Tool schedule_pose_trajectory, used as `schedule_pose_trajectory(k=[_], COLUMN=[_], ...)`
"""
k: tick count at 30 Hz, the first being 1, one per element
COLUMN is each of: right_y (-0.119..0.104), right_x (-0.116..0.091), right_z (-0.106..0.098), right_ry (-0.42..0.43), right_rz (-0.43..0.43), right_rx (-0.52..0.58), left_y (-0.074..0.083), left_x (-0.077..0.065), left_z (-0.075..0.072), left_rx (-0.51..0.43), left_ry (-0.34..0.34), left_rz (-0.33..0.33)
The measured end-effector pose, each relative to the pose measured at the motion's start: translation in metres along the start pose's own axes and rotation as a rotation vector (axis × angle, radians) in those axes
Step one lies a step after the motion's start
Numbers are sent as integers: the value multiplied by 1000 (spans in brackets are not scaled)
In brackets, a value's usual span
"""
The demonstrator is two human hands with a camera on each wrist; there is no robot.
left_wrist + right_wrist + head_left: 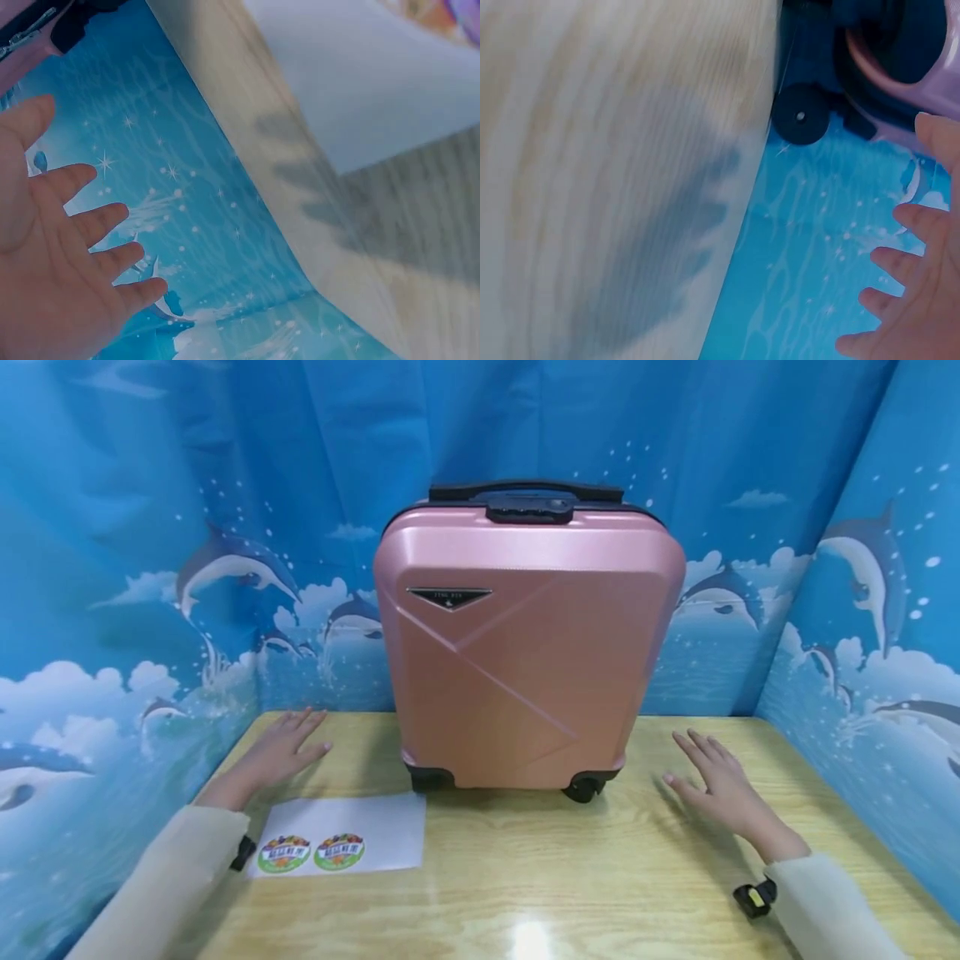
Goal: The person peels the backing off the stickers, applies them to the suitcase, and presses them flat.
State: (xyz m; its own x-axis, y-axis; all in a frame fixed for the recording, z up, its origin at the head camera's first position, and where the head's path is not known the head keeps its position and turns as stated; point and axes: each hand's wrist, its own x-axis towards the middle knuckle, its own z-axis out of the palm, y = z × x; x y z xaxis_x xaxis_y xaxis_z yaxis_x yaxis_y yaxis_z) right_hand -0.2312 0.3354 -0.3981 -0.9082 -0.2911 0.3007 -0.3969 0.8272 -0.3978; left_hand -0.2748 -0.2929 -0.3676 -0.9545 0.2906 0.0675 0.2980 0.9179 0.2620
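A pink hard-shell suitcase (pixel 525 652) stands upright on the wooden table, with a black handle (pixel 528 491) on top and dark wheels (pixel 583 788) below. To its left my left hand (pixel 281 750) is held with fingers spread, holding nothing; the left wrist view shows the palm (pixel 60 255). On the other side my right hand (pixel 716 785) has its fingers spread too, with nothing in it. Both hands are apart from the suitcase. A white sheet (pixel 382 827) with two round colourful stickers (pixel 339 852) lies near my left wrist.
Blue curtains (pixel 360 427) printed with dolphins and clouds surround the table (pixel 495 893) at the back and both sides. A black strap device (pixel 755 896) sits at my right wrist and another (pixel 243 852) at my left.
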Motion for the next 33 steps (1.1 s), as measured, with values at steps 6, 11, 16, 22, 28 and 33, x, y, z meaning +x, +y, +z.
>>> schedule_pose_trajectory(k=[6, 11, 16, 22, 28, 33], right_y=[-17, -30, -47, -77, -105, -121], right_x=[-6, -10, -16, -22, -32, -34], right_z=[1, 1, 1, 3, 11, 23], right_ry=[20, 23, 24, 0, 23, 42], right_rz=[-47, -75, -117, -141, -244, -354], right_rx=[18, 11, -38, -123, -169, -160], left_y=[12, 20, 25, 30, 29, 26], left_x=[-11, -25, -37, -47, -59, -67], left_z=[8, 9, 10, 14, 17, 17], left_rx=[-87, -163, -217, -313, -384, -415], left_ry=[-10, -16, 0, 2, -12, -28], left_rz=[8, 32, 73, 92, 60, 23])
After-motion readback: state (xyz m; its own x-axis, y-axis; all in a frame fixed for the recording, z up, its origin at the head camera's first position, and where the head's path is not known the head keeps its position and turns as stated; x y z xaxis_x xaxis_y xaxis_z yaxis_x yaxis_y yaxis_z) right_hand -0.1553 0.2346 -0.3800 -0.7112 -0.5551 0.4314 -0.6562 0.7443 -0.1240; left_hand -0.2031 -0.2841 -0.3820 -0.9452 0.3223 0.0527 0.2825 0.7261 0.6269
